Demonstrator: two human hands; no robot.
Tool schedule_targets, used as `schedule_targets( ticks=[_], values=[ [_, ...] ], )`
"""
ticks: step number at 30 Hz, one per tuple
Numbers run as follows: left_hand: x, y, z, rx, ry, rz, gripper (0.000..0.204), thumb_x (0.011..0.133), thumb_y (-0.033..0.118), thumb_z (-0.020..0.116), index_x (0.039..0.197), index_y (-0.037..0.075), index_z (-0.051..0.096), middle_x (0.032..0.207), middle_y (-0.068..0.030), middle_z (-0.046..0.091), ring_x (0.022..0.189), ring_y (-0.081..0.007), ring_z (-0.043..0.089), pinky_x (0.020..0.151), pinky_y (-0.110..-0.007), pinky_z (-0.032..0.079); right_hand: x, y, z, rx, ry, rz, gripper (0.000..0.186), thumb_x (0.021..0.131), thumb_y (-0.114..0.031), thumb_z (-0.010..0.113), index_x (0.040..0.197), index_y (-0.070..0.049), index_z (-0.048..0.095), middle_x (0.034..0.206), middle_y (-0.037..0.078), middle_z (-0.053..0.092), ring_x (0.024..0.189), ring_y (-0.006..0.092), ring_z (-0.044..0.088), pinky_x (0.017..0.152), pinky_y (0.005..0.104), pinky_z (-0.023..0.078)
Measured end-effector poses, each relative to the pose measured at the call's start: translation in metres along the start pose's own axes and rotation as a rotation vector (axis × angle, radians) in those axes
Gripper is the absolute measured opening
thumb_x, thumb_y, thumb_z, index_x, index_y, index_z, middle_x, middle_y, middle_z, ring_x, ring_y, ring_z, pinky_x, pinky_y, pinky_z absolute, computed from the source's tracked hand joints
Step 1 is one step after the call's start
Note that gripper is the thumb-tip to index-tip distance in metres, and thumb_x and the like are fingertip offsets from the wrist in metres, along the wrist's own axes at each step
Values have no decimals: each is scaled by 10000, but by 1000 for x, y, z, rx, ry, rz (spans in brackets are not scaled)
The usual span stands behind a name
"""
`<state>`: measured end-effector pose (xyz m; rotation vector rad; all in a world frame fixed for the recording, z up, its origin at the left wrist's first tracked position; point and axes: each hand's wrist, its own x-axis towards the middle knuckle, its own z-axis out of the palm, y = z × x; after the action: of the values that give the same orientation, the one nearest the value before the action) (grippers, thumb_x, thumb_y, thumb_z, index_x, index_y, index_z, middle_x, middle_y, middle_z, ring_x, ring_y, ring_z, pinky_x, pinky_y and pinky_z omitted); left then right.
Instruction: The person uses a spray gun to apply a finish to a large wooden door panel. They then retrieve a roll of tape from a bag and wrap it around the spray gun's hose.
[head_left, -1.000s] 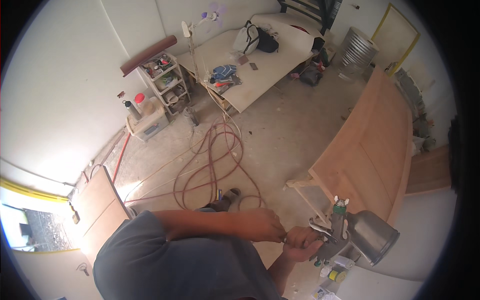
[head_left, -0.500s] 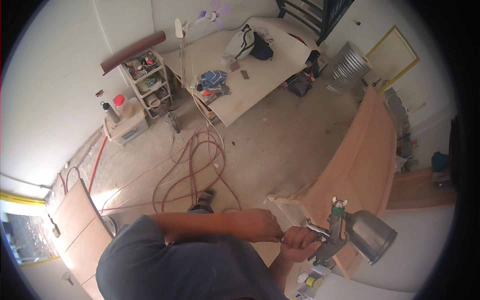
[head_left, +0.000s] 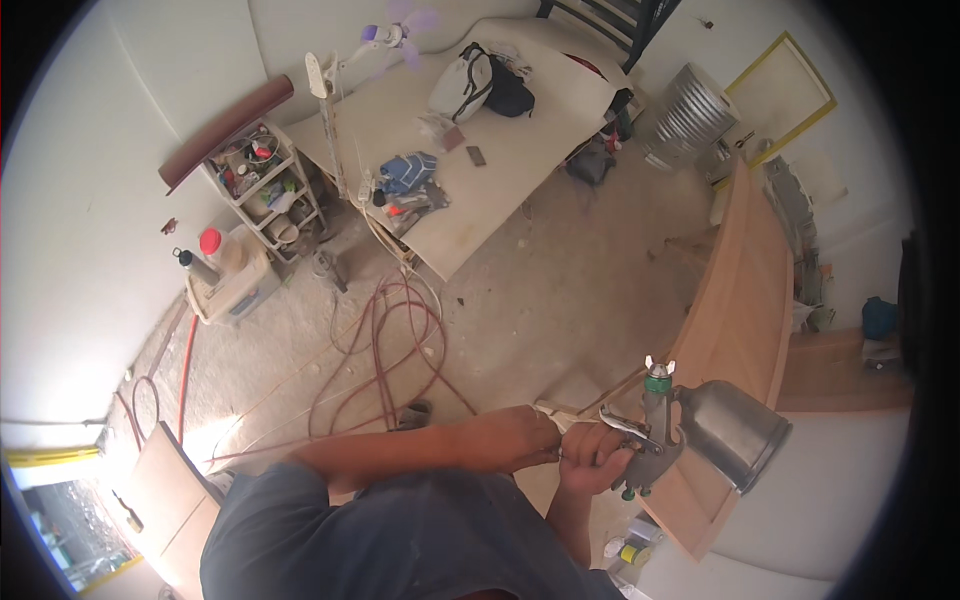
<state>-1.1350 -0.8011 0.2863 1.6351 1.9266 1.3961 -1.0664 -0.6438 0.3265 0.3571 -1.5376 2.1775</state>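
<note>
My right hand (head_left: 592, 460) is wrapped round the handle of a metal spray gun (head_left: 652, 445), which has a large silver cup (head_left: 728, 435) on its right side and a green collar at the top. My left hand (head_left: 522, 437) is closed just left of it, at the base of the handle, on something small that I cannot make out, perhaps a fitting. A pale wooden panel (head_left: 735, 320) stands behind the gun at the right.
A board-topped table (head_left: 470, 210) holds bags, a cloth and tools. A shelf cart (head_left: 270, 190), a plastic box (head_left: 240, 290) and a metal drum (head_left: 680, 120) stand round it. Coiled red hoses (head_left: 385, 340) lie on the floor. Another panel (head_left: 165, 490) stands at the lower left.
The view has shifted. The spray gun and both hands have moved slightly up and to the left in the picture, still together, and the foot seen earlier is now mostly hidden.
</note>
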Motion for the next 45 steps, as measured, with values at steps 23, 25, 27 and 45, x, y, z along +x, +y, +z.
schedule_targets(
  ticks=[23,25,27,45],
  values=[
    [179,-214,-128,185,136,-671,410,1003,249,722,1319,-7,671,1362,-211,672,1275,-411,635,1083,-463,505,326,149,-233,-1206,270,-257,346,1079,-302,649,1102,43,636,923,138,632,806,286,627,741,427,528],
    [196,-231,-136,230,106,-656,393,1003,243,719,1302,-9,679,1350,-216,679,1266,-410,638,1072,-462,513,337,174,-273,-1227,308,-116,367,1092,-322,629,1145,41,636,945,126,647,812,253,640,722,406,541],
    [226,-245,-144,296,114,-601,383,1005,240,716,1295,-8,682,1345,-223,682,1264,-405,640,1058,-459,522,339,186,-306,-1091,354,277,396,1095,-331,631,1216,45,653,1018,137,689,900,254,689,768,379,574],
    [482,-440,-81,-192,-577,-387,554,1035,495,640,1333,30,675,1154,-222,745,1092,-376,715,952,-453,544,554,49,-296,-522,549,-159,588,1110,-387,559,1526,9,434,1373,228,678,1263,305,673,856,405,637]
  ],
)
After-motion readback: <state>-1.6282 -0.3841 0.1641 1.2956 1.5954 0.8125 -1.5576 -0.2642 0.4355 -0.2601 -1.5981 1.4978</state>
